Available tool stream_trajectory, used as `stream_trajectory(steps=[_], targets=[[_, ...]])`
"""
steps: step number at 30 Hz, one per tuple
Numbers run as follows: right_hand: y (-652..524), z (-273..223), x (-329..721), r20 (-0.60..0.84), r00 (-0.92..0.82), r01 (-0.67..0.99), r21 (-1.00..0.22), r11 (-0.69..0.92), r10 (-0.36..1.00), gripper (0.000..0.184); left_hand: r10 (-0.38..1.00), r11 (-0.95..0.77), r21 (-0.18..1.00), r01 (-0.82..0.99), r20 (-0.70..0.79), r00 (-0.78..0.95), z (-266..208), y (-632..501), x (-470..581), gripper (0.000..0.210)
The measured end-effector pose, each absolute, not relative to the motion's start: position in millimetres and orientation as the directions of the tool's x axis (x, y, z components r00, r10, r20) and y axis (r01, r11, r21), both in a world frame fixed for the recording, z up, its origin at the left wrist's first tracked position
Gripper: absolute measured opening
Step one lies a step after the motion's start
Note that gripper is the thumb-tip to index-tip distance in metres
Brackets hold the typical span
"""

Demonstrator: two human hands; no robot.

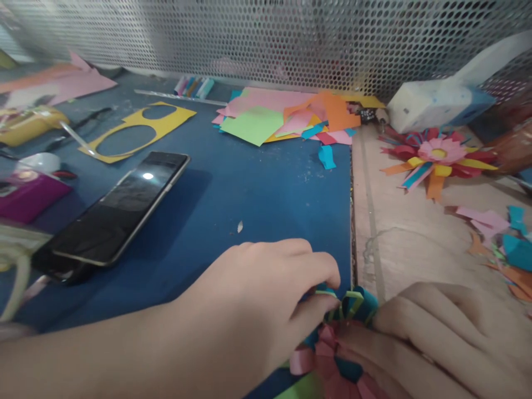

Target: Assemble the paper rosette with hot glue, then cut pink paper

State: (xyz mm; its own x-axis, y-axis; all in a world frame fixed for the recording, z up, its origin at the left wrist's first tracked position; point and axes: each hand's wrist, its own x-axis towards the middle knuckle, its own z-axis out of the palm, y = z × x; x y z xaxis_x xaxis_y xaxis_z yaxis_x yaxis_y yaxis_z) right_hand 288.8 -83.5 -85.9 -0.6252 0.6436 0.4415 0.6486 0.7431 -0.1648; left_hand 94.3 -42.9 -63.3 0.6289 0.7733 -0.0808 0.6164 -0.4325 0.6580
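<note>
At the bottom edge of the view lies a paper flower (332,360) of pink, teal and green strips with a dark teal centre; its lower part is cut off. My left hand (282,288) reaches in from the left, thumb and index finger pinched on a teal and green paper strip at the flower's upper rim. From the right, my right hand (436,332) presses its fingers onto the flower beside a curled teal and green loop (361,303). The fingertips of this hand partly cover the pink petals.
A phone (124,208) leans at the left. Coloured paper sheets (257,122) and a yellow cut-out sheet (137,133) lie before the perforated metal panel (266,44). At right are a finished-looking paper flower (438,155), a white-and-blue block (436,102) and paper scraps (484,221).
</note>
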Motion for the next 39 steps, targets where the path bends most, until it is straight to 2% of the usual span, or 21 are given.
stream_trajectory(steps=[12,18,26,31,35,39], targets=[[-85.5,-84.1,288.1,0.453,-0.632,0.646,-0.140,0.750,0.629,0.036,0.774,-0.429,0.688,0.585,-0.054,0.631,-70.9,-42.9,93.1,0.011],[-84.9,-85.0,289.7,0.415,-0.658,0.643,-0.124,0.756,0.628,0.033,0.793,-0.399,0.705,0.586,-0.055,0.607,-72.8,-44.8,93.0,0.009],[-85.2,-84.1,290.6,0.425,-0.672,0.630,-0.102,0.770,0.606,0.033,0.795,-0.345,0.730,0.590,-0.106,0.597,-70.6,-45.0,92.1,0.010],[-84.2,-84.4,290.1,0.404,-0.667,0.640,-0.118,0.759,0.626,0.032,0.786,-0.288,0.732,0.617,-0.187,0.589,-63.3,-46.8,91.3,0.010],[-83.9,-83.5,287.5,0.415,-0.643,0.660,-0.127,0.741,0.644,0.034,0.785,-0.276,0.742,0.611,-0.193,0.588,-62.4,-47.2,91.3,0.010],[-88.5,-80.6,288.1,0.444,-0.656,0.656,-0.064,0.752,0.611,0.024,0.797,-0.269,0.743,0.613,-0.185,0.574,-66.7,-47.1,91.9,0.008]])
